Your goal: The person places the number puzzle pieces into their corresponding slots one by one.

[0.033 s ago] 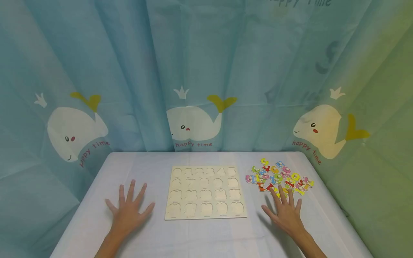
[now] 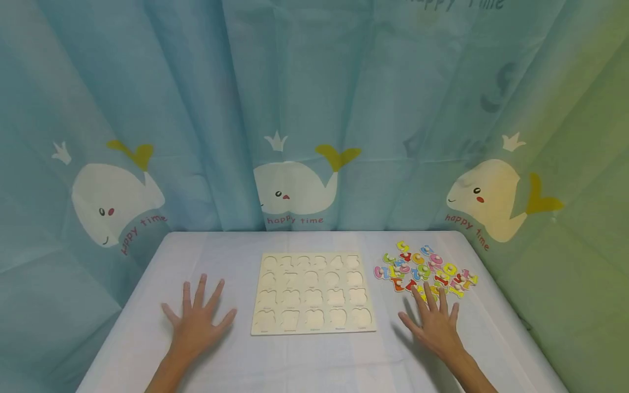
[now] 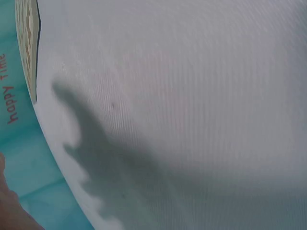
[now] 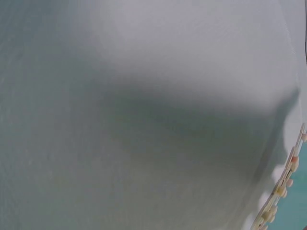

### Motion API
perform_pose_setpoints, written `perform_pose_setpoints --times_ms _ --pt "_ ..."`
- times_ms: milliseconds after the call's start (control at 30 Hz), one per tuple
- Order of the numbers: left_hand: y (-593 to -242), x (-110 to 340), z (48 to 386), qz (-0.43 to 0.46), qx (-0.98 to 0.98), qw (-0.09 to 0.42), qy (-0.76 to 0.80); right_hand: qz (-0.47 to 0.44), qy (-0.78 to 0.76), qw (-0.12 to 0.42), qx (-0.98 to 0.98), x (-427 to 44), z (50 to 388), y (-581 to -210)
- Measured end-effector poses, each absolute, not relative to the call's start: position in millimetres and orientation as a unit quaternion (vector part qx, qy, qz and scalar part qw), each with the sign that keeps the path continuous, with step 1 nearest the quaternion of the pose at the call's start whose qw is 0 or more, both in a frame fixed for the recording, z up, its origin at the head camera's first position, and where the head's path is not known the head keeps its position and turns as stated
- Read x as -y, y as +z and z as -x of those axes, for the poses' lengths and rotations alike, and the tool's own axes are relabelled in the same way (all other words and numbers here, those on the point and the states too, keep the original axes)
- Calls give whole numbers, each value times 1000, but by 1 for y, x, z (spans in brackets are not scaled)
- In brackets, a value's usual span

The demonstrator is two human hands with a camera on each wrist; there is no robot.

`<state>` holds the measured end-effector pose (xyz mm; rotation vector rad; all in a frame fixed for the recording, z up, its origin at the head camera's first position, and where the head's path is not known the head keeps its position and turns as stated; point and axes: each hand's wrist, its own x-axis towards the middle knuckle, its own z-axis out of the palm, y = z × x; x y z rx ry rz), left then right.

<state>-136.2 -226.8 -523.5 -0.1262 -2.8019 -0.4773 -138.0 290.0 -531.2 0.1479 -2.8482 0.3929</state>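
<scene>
Left hand [image 2: 195, 327], fingers spread, beside a pale, recessed puzzle board [image 2: 312, 278]; right hand [image 2: 438, 328], likewise spread, near knobbed, multicoloured puzzle pieces [image 2: 435, 260].

Board [image 2: 313, 293] left of puzzle pieces [image 2: 423, 271]

The bare, five-fingered left hand [image 2: 194, 326] and bare, five-fingered right hand [image 2: 436, 329] have slender fingers [image 2: 200, 290], with bare forearms [image 2: 466, 367] behind the fingers.

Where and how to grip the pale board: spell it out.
Pinch the board at its left edge, top and underside, with the left hand coming from the board's left. It lies flat, and that straight edge faces the hand; the right edge sits close to the colourful pieces, so likely leaves less finger room.
</scene>
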Motion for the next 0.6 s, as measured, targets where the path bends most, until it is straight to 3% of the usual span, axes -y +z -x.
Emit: perform_pose_setpoints --times_ms 233,367,500,600 --pt "-523 216 138 68 968 138 -198 -43 160 121 979 -298 134 -529" --pt "-526 209 137 95 966 115 -210 -59 164 160 972 -305 134 -526" --pt "-534 202 135 137 962 41 -233 -89 182 223 954 -311 139 -522" --pt "-538 199 131 146 955 -21 -259 -88 200 216 952 -316 144 -519"
